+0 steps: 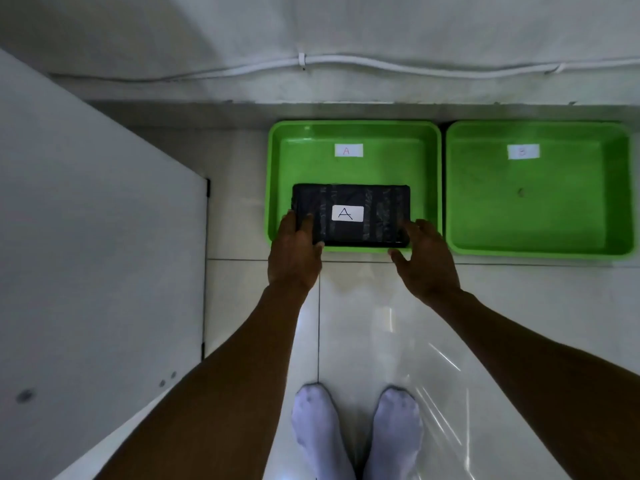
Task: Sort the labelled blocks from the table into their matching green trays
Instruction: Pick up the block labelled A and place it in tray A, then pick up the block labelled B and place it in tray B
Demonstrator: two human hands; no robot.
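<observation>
A black block (pixel 374 209) with a white label marked A lies in the front half of the left green tray (pixel 353 133), which carries a tag marked A on its floor. My left hand (pixel 294 251) grips the block's left end, fingers laid over its top. At the block's right front corner my right hand (pixel 426 261) has its fingers spread, touching or just off the block. The right green tray (pixel 540 133) holds a tag that looks like B and no block.
Both trays sit side by side on a pale tiled floor against a wall with a white cable (pixel 381 64). A white table top (pixel 86 237) fills the left side. My two feet in white socks (pixel 356 431) stand below the trays.
</observation>
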